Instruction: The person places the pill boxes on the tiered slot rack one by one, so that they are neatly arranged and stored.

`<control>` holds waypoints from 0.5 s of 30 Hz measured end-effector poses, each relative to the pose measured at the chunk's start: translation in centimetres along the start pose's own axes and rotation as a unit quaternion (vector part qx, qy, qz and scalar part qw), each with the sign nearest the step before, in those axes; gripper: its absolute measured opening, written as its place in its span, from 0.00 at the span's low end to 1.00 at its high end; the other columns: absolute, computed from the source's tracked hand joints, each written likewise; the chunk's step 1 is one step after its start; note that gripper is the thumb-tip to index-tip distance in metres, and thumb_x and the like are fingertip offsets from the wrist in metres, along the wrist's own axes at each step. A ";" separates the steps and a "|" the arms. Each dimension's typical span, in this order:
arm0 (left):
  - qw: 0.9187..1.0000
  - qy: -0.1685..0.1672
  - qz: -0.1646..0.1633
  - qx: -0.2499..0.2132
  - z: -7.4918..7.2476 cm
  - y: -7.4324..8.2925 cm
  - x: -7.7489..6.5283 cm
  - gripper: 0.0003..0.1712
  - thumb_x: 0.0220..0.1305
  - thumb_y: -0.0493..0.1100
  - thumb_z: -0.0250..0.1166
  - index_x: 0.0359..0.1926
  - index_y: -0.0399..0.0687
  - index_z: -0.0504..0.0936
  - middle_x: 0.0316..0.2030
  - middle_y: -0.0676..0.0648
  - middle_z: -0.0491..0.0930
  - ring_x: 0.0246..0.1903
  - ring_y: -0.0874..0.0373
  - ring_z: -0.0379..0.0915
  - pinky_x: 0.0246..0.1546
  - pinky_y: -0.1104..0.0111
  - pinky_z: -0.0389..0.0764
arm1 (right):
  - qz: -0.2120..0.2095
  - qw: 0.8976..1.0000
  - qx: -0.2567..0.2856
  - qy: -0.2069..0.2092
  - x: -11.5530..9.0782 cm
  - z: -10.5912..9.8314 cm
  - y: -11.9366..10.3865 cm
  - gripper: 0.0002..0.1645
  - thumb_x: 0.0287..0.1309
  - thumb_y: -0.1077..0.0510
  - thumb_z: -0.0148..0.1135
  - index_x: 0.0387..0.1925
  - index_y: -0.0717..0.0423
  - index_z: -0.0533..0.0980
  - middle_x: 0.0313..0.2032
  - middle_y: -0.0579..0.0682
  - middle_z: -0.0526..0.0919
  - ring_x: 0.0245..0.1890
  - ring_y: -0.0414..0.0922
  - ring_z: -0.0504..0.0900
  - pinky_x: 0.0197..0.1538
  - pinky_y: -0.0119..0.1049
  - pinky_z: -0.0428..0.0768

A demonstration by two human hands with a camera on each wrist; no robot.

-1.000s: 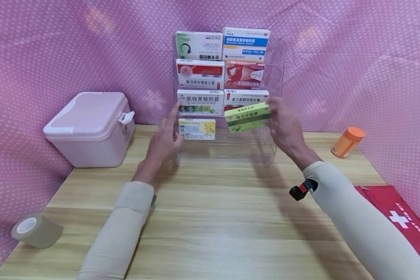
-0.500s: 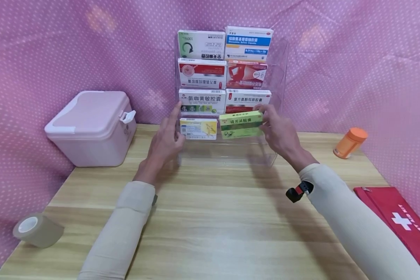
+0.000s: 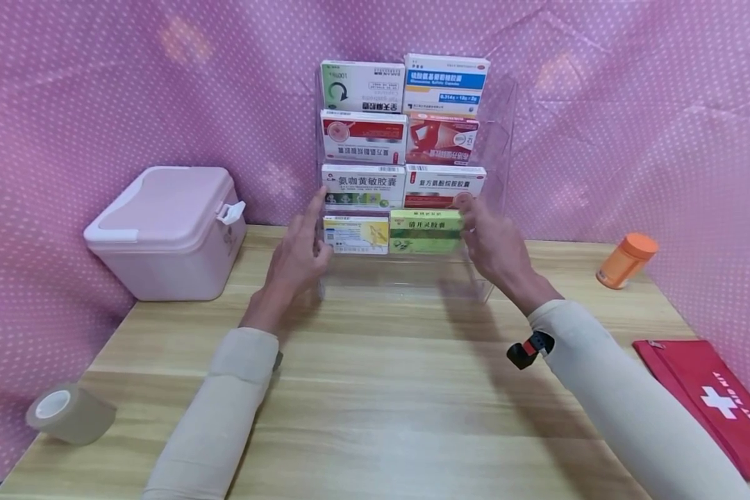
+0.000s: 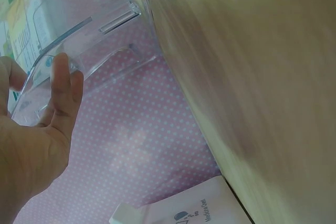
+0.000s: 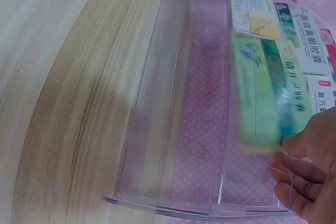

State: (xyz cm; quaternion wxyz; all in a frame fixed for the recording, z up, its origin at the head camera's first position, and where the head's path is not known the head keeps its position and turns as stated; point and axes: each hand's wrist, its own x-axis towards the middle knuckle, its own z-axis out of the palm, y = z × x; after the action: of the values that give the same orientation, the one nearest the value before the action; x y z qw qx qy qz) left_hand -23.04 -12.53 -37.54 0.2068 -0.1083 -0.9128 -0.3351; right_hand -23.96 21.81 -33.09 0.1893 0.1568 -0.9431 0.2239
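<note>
A clear acrylic display rack (image 3: 406, 288) stands on the table, with medicine boxes in rows on its tiers. At its left side, my left hand (image 3: 296, 253) grips the side panel between thumb and fingers, beside a yellow-and-white medicine box (image 3: 353, 236). A green medicine box (image 3: 425, 232) sits to the right of that one on the same tier. My right hand (image 3: 500, 246), slightly blurred, holds the green box by its right end. In the right wrist view the thumb (image 5: 296, 144) lies at the box's corner, with the other fingers curled below it.
A pink lidded medicine case (image 3: 162, 236) stands left of the rack. A roll of tape (image 3: 71, 414) lies front left. To the right are an orange bottle (image 3: 627, 261) and a red first aid pouch (image 3: 712, 410). A dotted pink curtain (image 3: 256, 83) hangs behind.
My right hand has moved down and left with the green box, which has gone from tilted to level beside the yellow-and-white box. My left hand has stayed at the rack's side.
</note>
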 end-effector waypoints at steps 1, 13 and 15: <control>1.000 0.001 0.001 0.001 0.0 0.0 0.0 0.60 0.66 0.38 0.60 0.86 0.85 0.39 0.52 0.39 0.73 0.38 0.48 0.67 0.36 0.59 0.72 | -0.001 1.000 -0.005 -0.001 -0.1 0.0 0.0 0.17 0.76 0.62 0.57 0.61 0.51 0.72 0.53 0.61 0.90 0.41 0.64 0.89 0.40 0.59 0.84; 1.000 0.002 0.007 -0.001 0.0 -0.2 0.0 0.59 0.66 0.37 0.60 0.87 0.82 0.41 0.52 0.38 0.73 0.36 0.48 0.67 0.34 0.59 0.72 | 0.002 1.000 -0.022 -0.021 -0.5 -0.1 -0.2 0.20 0.73 0.61 0.59 0.63 0.57 0.74 0.56 0.62 0.85 0.51 0.64 0.86 0.53 0.60 0.85; 1.000 0.004 0.008 -0.001 0.0 -0.2 0.0 0.59 0.66 0.37 0.59 0.87 0.81 0.41 0.52 0.38 0.73 0.36 0.48 0.67 0.34 0.59 0.72 | 0.002 1.000 -0.024 -0.020 -0.6 -0.1 -0.3 0.24 0.72 0.61 0.60 0.67 0.58 0.74 0.59 0.63 0.82 0.55 0.65 0.84 0.59 0.62 0.83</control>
State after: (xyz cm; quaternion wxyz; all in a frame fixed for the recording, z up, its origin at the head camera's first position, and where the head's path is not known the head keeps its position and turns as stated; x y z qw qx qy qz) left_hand -23.14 -12.71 -37.60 0.2127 -0.1142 -0.9109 -0.3347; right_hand -23.29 21.71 -33.10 0.1741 0.1544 -0.9520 0.1988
